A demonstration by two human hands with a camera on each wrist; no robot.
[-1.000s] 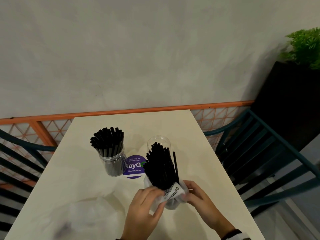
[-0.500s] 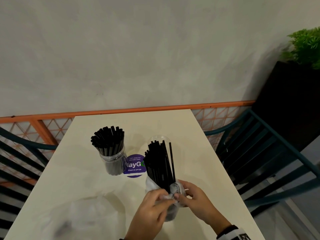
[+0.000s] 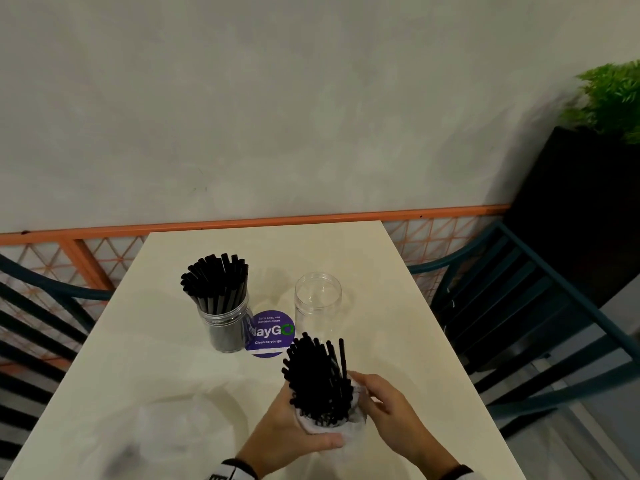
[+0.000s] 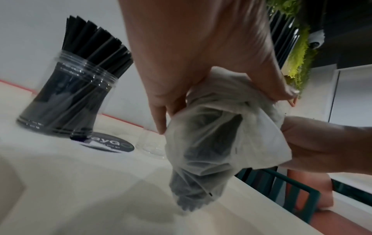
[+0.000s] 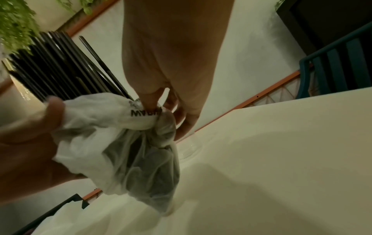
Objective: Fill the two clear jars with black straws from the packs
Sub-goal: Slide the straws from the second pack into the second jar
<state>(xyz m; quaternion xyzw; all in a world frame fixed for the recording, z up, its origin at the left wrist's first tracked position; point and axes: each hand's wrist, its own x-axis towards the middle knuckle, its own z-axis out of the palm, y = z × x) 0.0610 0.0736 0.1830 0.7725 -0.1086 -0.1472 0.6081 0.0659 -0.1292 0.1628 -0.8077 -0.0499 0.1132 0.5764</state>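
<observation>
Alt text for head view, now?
Two hands hold a plastic pack of black straws upright at a cream table: the left hand grips it, the right hand pinches its rim. Behind stand a straw-filled jar on the left, an empty jar on the right, a purple sticker between.

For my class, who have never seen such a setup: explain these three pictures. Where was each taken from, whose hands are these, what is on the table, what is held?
No machine here: a person works with bare hands and wears three cameras. The wide picture comes from the head, looking down at a cream table. The other two come from the wrists, looking along each hand, so things appear close and tilted. On the table are a clear jar full of black straws, an empty clear jar and, between them, a round purple sticker. The left hand grips a plastic pack of black straws upright; the right hand pinches its bunched plastic rim. Straws stick out of its top.
</observation>
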